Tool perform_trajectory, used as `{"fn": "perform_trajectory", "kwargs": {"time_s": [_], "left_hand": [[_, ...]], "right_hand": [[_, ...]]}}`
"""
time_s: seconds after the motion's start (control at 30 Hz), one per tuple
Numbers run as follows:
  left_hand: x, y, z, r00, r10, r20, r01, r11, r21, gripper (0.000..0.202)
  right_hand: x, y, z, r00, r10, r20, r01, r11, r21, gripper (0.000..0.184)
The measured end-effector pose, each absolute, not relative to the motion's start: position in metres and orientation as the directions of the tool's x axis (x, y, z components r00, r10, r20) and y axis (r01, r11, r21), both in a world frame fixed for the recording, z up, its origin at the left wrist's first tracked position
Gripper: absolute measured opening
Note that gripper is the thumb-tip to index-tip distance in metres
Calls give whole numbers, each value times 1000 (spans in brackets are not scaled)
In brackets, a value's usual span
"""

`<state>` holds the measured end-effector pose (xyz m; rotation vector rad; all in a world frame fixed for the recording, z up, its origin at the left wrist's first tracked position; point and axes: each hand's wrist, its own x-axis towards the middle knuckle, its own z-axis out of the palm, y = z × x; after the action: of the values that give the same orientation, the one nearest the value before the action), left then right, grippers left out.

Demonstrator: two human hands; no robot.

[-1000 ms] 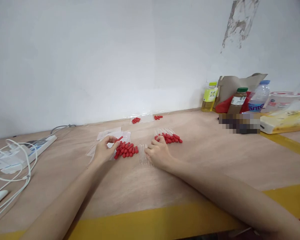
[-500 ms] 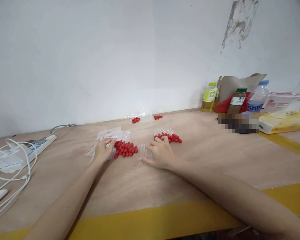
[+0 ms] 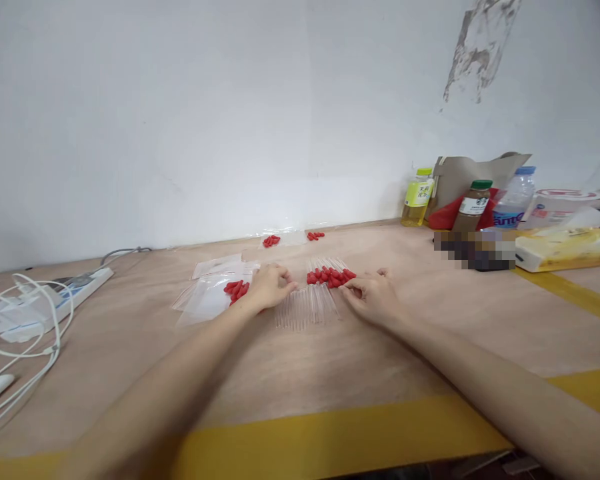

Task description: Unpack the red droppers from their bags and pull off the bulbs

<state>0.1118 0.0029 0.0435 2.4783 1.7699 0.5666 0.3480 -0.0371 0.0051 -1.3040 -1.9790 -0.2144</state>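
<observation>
A row of clear thin tubes (image 3: pixel 307 307) lies on the plywood table (image 3: pixel 330 360) between my hands. My left hand (image 3: pixel 269 285) rests at the row's upper left end, with its fingers curled down and whatever is under them hidden. My right hand (image 3: pixel 375 295) sits at the row's right side, thumb and forefinger pinched together beside a group of tubes fitted with red bulbs (image 3: pixel 331 275). Loose red rubber bulbs (image 3: pixel 237 289) lie just left of my left hand, partly on clear plastic bags (image 3: pixel 205 299).
Two small heaps of red bulbs (image 3: pixel 271 240) lie on plastic near the wall. A power strip and white cables (image 3: pixel 45 307) sit at the left. Bottles (image 3: pixel 418 197), a paper bag (image 3: pixel 467 175) and a tissue pack (image 3: pixel 565 247) stand at the back right. Yellow tape (image 3: pixel 330 440) marks the table's front edge.
My left hand has moved right, from the plastic bags across the loose bulbs to the tubes. My right hand has shifted right off the tubes. The row of clear tubes now lies spread wider.
</observation>
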Motion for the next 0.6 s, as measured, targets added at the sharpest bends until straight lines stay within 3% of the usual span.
{"fn": "perform_trajectory", "kwargs": {"time_s": [0.17, 0.33, 0.43, 0.6], "left_hand": [[148, 31, 38, 233, 961, 147, 920, -267, 287, 47], [160, 42, 34, 180, 976, 120, 946, -206, 252, 42], [159, 33, 37, 166, 971, 174, 949, -205, 240, 38], [130, -10, 40, 179, 902, 393, 947, -266, 179, 31]], "right_hand": [[351, -41, 3, -228, 707, 669, 830, 501, -246, 25], [352, -41, 3, -224, 708, 669, 829, 500, -252, 24], [352, -42, 2, -223, 708, 670, 830, 498, -250, 24], [352, -41, -2, -188, 685, 704, 801, 522, -294, 19]]}}
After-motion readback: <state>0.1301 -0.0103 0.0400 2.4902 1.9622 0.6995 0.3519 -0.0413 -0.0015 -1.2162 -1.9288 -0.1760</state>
